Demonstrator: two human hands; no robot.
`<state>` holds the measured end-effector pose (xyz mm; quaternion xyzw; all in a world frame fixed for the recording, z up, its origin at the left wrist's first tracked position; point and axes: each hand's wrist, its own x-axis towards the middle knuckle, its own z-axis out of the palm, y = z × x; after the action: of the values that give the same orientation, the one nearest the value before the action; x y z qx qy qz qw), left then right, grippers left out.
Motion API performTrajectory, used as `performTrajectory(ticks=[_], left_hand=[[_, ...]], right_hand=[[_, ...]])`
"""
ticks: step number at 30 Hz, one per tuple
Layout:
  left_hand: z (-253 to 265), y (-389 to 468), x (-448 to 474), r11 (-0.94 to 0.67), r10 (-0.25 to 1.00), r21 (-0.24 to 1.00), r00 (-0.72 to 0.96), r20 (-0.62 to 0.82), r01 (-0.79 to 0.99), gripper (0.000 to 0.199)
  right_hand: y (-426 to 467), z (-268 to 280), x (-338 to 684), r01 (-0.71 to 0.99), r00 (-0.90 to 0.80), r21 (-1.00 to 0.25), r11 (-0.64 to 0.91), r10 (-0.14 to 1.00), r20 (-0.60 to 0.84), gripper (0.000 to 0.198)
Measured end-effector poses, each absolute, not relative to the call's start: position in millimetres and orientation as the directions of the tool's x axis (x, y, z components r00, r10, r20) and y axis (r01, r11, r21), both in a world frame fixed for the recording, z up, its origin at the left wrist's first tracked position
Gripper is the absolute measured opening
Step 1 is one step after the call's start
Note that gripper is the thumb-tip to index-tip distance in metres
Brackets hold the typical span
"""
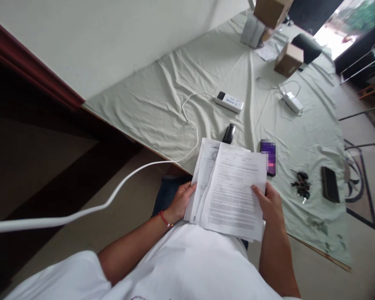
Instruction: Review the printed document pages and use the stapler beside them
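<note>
Left hand (181, 201): pinching, thumb (191, 189) on top
Right hand (271, 204): pinching, thumb (258, 193) angled up-left
Left forearm (140, 241): slanting inward from lower left
Right forearm (276, 258): nearly upright, steeper than the left

Can't make out a single word here, tbh. The printed sheets (234, 191) are packed with lines of tiny type, one partly covered page has a round dark emblem (214, 155) up top, and the white power strip (229, 102) carries blue lettering, all too blurry.
</note>
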<state>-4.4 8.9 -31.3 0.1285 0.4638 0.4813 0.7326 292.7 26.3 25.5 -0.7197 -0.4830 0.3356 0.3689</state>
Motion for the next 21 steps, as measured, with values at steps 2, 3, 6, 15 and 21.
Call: performTrajectory(ticks=[2,3,6,15,21], left_hand=[[-32.4,8.4,-3.7,0.496,0.833,0.646,0.108,-0.543,-0.581,0.045],[-32.6,8.2,-3.4,0.491,0.837,0.651,0.108,-0.536,-0.579,0.045],[-31.9,8.1,-2.8,0.478,0.848,0.66,0.107,-0.52,-0.579,0.044],[-28.3,8.4,-2.9,0.491,0.845,0.629,0.154,-0.512,-0.603,0.045],[-26.8,7.3,-2.4,0.488,0.844,0.604,0.163,-0.512,-0.63,0.046]], right_hand=[[26.4,25.9,291.2,0.452,0.285,-0.851,-0.266,0.948,-0.144,0.051],[26.3,25.6,291.0,0.45,0.282,-0.85,-0.273,0.947,-0.155,0.05],[25.5,23.5,292.1,0.411,0.283,-0.856,-0.312,0.937,-0.206,0.049],[19.7,25.9,314.5,0.333,0.425,-0.855,-0.398,0.872,-0.241,0.048],[16.2,31.4,326.1,0.29,0.514,-0.881,-0.374,0.837,-0.186,0.047]])
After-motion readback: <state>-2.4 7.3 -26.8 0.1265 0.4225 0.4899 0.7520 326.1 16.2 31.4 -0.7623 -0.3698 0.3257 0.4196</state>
